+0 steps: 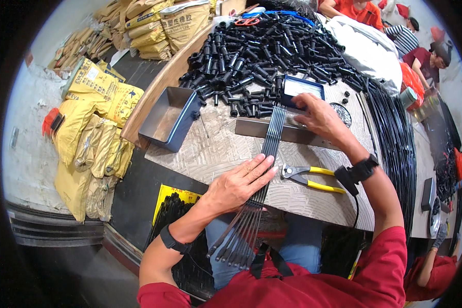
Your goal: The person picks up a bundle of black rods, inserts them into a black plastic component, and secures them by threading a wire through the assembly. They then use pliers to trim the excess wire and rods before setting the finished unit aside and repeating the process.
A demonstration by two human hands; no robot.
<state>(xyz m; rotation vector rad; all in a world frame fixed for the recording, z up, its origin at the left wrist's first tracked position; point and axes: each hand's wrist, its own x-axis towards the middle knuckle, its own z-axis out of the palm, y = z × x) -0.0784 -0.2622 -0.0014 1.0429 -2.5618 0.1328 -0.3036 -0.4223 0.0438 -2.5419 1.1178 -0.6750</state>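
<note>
Smooth glossy rods (273,134) (ridged tabletop (218,141))

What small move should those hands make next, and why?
Perhaps shift the right hand leftward onto the upper ends of the black rods: the left hand lies across them, and the right is just beside those ends, near the metal bar.
</note>
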